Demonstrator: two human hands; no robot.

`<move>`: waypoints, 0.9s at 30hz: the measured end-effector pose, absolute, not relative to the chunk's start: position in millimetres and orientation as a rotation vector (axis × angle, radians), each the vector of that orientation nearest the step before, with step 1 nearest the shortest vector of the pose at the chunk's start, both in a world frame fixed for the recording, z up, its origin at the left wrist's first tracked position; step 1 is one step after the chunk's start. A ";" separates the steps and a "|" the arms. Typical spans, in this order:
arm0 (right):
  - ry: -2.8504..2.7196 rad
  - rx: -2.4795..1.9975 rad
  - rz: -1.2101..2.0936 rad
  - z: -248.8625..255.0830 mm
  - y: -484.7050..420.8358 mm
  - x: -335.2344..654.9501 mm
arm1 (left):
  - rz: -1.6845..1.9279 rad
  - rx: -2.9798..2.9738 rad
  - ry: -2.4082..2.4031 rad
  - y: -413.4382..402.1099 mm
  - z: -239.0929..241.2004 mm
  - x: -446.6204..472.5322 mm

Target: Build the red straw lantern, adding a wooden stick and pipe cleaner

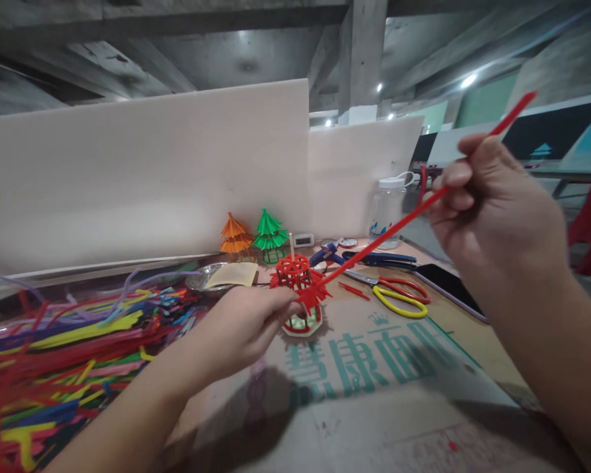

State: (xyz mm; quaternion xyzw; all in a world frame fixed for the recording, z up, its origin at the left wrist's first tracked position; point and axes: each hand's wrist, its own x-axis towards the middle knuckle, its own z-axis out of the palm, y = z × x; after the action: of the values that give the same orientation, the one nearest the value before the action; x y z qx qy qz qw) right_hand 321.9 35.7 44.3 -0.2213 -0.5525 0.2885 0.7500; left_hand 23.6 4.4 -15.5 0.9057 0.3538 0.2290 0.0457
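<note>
My left hand (246, 325) is closed, pinching a small red pipe-cleaner model (298, 279) that stands on a pale octagonal base (303, 325) on the cardboard sheet (374, 394). A long red pipe cleaner (398, 226) runs from the model up and to the right. My right hand (492, 203) is raised and closed around that pipe cleaner, whose far end sticks out above my fingers.
A heap of coloured pipe cleaners (64, 361) fills the left. Behind the model stand an orange paper tree (234, 234) and a green one (270, 233). Yellow-and-red scissors (398, 295), blue pliers (369, 257), a phone (448, 282) and a clear jar (388, 207) lie to the right. White partition boards (148, 171) close the back.
</note>
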 end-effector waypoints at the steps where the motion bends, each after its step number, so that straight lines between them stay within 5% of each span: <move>1: -1.182 -0.476 0.614 47.5 34.9 325.4 | 0.723 2.761 1.093 5.6 -13.2 19.4; 8: -1.123 -0.426 0.599 49.9 28.3 326.8 | 0.529 2.742 1.146 16.6 -11.7 8.6; 15: -1.833 -0.688 1.042 -0.8 24.5 270.1 | 1.212 2.254 1.081 11.0 -20.1 34.4; 27: -2.011 -0.832 1.246 -23.0 19.1 245.6 | 1.502 1.804 0.885 8.5 -24.2 42.6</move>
State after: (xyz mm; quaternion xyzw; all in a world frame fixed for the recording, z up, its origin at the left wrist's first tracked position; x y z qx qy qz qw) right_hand 245.6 19.1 -23.0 -0.3152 -0.7620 0.4720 0.3118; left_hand 42.6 8.5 -24.2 0.6834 0.3353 0.5691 0.3110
